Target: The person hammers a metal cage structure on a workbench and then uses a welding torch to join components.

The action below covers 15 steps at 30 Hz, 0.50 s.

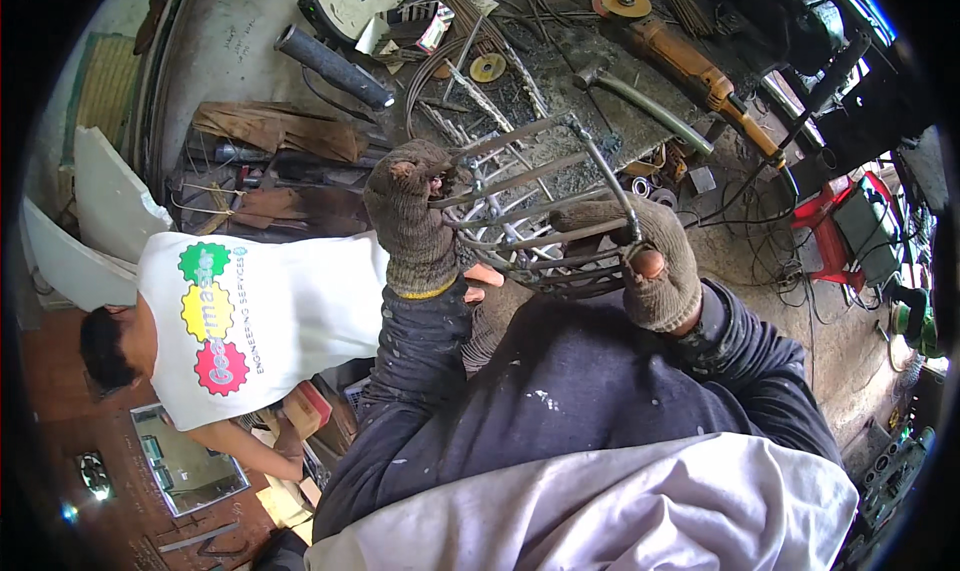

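Observation:
Between my hands is a cage-like basket (515,180) of welded metal rods and flat bars, tilted above the work surface. My left hand (410,206), in a worn brown knit glove, is closed on its left side, a fingertip poking through the wool. My right hand (655,261), gloved the same way with the thumb bare, grips the right end near the rim's corner. The basket's lower part is partly hidden by my right glove and dark clothing. Just beyond it lie a hammer (650,108) and an orange angle grinder (690,61) on the sooty work surface.
A person in a white shirt (290,301) bends close at my left. Metal rods, a yellow disc (487,68) and a dark tube (335,66) lie beyond the basket. At right, loose cables run near a red and grey machine (850,231).

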Tool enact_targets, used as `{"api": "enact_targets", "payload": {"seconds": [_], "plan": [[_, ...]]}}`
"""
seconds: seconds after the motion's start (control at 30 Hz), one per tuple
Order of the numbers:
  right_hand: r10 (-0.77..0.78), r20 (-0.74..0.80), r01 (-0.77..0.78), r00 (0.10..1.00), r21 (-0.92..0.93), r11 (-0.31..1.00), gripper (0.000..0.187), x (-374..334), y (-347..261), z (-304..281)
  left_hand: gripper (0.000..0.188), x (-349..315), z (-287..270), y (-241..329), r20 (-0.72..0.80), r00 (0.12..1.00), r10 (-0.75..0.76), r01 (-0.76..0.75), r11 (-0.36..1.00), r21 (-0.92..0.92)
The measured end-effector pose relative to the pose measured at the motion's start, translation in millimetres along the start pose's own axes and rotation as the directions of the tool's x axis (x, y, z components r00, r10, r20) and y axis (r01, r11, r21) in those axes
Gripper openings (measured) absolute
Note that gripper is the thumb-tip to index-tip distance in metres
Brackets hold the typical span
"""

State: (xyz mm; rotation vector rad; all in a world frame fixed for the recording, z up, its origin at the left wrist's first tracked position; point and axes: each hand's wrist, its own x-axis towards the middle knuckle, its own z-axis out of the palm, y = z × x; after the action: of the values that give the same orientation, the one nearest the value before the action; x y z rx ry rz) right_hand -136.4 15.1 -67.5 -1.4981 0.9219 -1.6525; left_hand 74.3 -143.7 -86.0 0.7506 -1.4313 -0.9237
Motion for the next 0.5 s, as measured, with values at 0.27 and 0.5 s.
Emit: {"api": "enact_targets", "payload": {"seconds": [0.27,0.5], "plan": [[0.049,-0.022,-0.049,0.999,0.009,0.999,0.078,11.7,4.6,-5.8,0.035,16.0,13.3,15.8,0.077,0.992,-0.098,0.104,0.992,-0.078],[0.191,-0.109,-0.168,0.976,0.192,0.967,0.091,10.6,18.0,-3.5,0.021,6.2,7.5,2.4,0.082,0.992,-0.091,0.096,0.994,-0.055]]}}
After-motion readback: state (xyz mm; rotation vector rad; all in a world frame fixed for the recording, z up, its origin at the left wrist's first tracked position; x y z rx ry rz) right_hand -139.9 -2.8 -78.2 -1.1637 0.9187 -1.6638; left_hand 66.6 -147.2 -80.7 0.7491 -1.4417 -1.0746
